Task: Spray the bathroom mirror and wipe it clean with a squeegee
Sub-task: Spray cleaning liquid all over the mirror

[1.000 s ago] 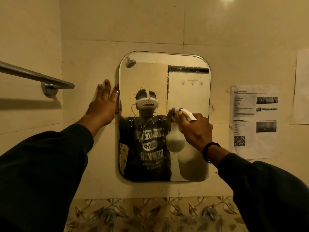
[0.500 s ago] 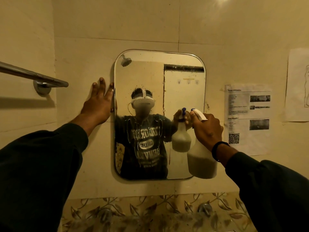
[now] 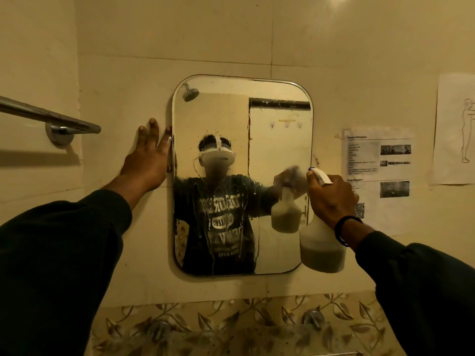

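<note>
A: While the right hand (image 3: 331,197) is clenching around the neck of one white plastic spray bottle (image 3: 321,247), where's the nozzle pointing?

B: Toward the mirror (image 3: 243,119), bottle body hanging below the grip, at the mirror's right edge.

A: Left hand (image 3: 147,160)?

B: Lying flat and open, gripping nothing, fingers spread, pressing the tile beside the mirror's left edge.

A: Mirror surface?

B: One rounded rectangle, glass running wet with drips. Two paper sheets (image 3: 376,176) are hanging past the right hand; one chrome towel bar (image 3: 48,116) is sitting beyond the left.
</note>
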Action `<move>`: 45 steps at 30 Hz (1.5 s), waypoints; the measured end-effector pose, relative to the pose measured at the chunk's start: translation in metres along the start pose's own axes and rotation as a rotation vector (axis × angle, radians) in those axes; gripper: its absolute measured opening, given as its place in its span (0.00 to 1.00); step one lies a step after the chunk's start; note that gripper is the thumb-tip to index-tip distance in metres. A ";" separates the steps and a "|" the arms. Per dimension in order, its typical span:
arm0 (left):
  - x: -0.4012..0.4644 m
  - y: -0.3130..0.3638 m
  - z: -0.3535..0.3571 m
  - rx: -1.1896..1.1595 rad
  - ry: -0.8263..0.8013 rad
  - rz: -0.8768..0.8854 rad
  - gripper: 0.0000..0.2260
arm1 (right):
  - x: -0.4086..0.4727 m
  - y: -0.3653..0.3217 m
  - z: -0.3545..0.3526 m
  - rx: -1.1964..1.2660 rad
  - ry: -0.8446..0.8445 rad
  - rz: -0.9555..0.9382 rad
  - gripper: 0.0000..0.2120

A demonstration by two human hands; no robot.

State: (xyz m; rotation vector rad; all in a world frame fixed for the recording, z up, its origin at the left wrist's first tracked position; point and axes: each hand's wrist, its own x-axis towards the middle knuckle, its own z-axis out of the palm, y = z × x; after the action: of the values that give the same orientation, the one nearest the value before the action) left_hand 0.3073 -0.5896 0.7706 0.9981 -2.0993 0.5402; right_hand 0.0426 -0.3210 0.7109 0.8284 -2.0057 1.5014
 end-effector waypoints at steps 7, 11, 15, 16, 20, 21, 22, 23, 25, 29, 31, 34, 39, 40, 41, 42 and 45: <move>0.000 0.000 0.000 -0.012 0.005 -0.006 0.44 | 0.005 0.007 -0.003 0.082 0.022 0.044 0.16; 0.000 0.000 0.000 -0.013 0.004 -0.008 0.43 | 0.002 0.008 -0.004 0.051 -0.020 0.029 0.16; -0.002 0.002 -0.002 -0.012 -0.006 -0.015 0.42 | 0.000 0.013 0.001 0.094 -0.087 0.017 0.26; -0.001 0.002 -0.003 -0.012 -0.009 -0.016 0.43 | -0.002 0.012 0.002 0.091 -0.110 0.018 0.26; -0.001 0.002 -0.003 -0.015 -0.013 -0.020 0.43 | -0.011 0.009 0.007 0.049 -0.160 -0.004 0.25; -0.001 0.002 -0.003 -0.015 -0.014 -0.022 0.43 | -0.012 0.010 0.009 0.049 -0.173 -0.007 0.26; -0.002 0.003 -0.003 -0.015 -0.014 -0.024 0.43 | -0.013 0.011 0.011 0.062 -0.174 -0.001 0.30; -0.002 0.004 -0.004 -0.015 -0.013 -0.024 0.43 | -0.012 0.013 0.014 0.068 -0.173 0.000 0.34; -0.003 0.004 -0.005 -0.019 -0.010 -0.024 0.43 | -0.013 0.014 0.017 0.069 -0.178 -0.008 0.32; -0.002 0.003 -0.005 -0.033 -0.017 -0.018 0.43 | -0.018 0.014 0.025 0.074 -0.190 -0.048 0.23; -0.002 0.002 -0.004 -0.034 -0.019 -0.018 0.43 | -0.023 0.010 0.030 0.041 -0.225 -0.083 0.22; -0.001 0.002 -0.002 -0.035 -0.016 -0.017 0.43 | -0.031 0.000 0.037 0.041 -0.241 -0.127 0.21; -0.001 0.001 -0.002 -0.025 -0.019 -0.015 0.43 | -0.041 -0.017 0.051 0.102 -0.256 -0.216 0.20; -0.001 0.002 -0.002 -0.027 -0.019 -0.014 0.43 | -0.043 -0.023 0.052 0.098 -0.251 -0.226 0.20; -0.001 0.002 -0.002 -0.028 -0.016 -0.013 0.43 | -0.045 -0.026 0.055 0.095 -0.249 -0.239 0.20; -0.002 0.002 -0.002 -0.027 -0.012 -0.013 0.43 | -0.048 -0.032 0.057 0.091 -0.260 -0.237 0.19; -0.002 0.003 -0.002 -0.025 -0.004 -0.012 0.43 | -0.053 -0.041 0.066 0.142 -0.297 -0.233 0.21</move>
State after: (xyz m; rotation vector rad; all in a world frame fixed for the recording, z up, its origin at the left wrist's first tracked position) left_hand 0.3071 -0.5856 0.7706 0.9984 -2.0971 0.5052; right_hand 0.1073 -0.3838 0.6832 1.3638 -1.9352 1.4666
